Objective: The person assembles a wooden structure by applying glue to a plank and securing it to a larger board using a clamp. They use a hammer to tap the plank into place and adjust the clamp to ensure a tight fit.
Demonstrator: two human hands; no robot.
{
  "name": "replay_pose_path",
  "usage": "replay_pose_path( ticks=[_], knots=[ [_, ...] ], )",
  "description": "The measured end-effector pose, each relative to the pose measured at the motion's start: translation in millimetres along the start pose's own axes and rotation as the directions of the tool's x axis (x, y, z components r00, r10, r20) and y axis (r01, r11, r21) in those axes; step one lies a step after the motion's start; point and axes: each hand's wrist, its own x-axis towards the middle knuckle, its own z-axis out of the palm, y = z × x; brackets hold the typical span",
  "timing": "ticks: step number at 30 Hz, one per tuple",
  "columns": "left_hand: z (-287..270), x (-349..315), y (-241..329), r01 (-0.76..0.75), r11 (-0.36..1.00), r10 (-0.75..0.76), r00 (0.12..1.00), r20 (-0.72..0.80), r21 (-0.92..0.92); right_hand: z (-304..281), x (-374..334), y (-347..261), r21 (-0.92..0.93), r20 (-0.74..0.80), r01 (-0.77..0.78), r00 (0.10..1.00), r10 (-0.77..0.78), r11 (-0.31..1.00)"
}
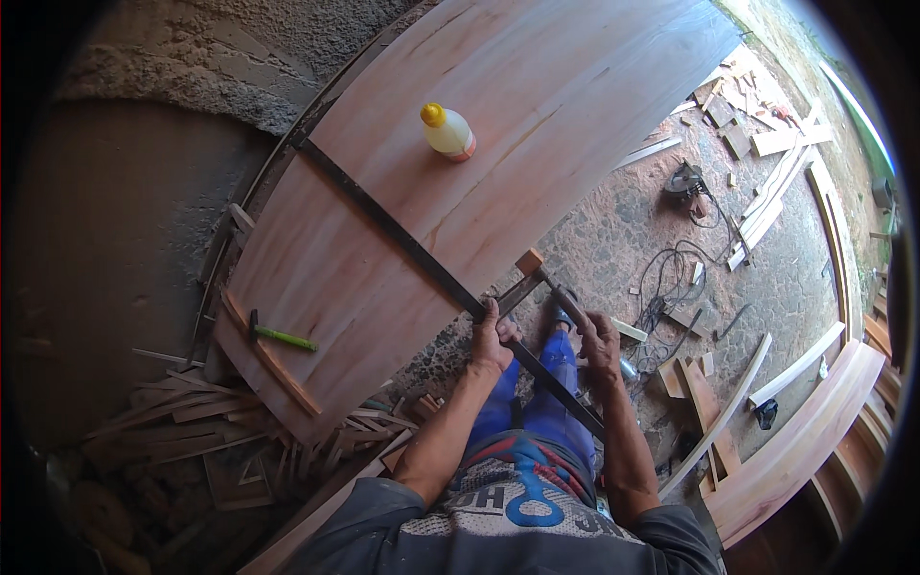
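Note:
A long dark bar clamp point(388, 228) lies across a wide, pale wooden panel point(383, 144), its far end at the panel's far-left edge. My left hand point(493, 339) is closed around the bar just off the panel's near edge. My right hand point(598, 347) grips the clamp's screw handle point(569, 305), to the right of the bar. A small wood block point(529, 261) sits by the tip of the screw, close to the panel's edge. The bar's near end runs down past my legs. My right fingertips are partly hidden.
On the panel stand a glue bottle point(448, 134) with a yellow cap, a hammer point(282, 337) with a green handle and a thin wood strip point(273, 356). A circular saw point(684, 184) and its cord lie on the floor at right, among offcuts. Scrap wood point(192, 407) is piled lower left.

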Motion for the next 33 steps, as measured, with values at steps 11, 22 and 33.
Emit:
replay_pose_path(
  ticks=[11, 22, 33],
  knots=[
    [-1, -2, 1, 0.010, 1.000, -0.010, 1.000, 0.023, 0.022, 8, 17, -14, -0.527, 0.106, 0.322, 0.943, -0.315, 0.787],
    [0, -2, 3, 0.008, 0.999, -0.010, 0.999, 0.036, 0.048, 6, 40, -28, -0.497, 0.248, 0.168, 0.968, -0.046, 0.851],
    [-1, -4, 5, 0.020, 0.998, -0.023, 0.999, 0.048, 0.052, 0, 48, -29, -0.373, 0.333, 0.042, 0.939, 0.092, 0.927]
  ],
)
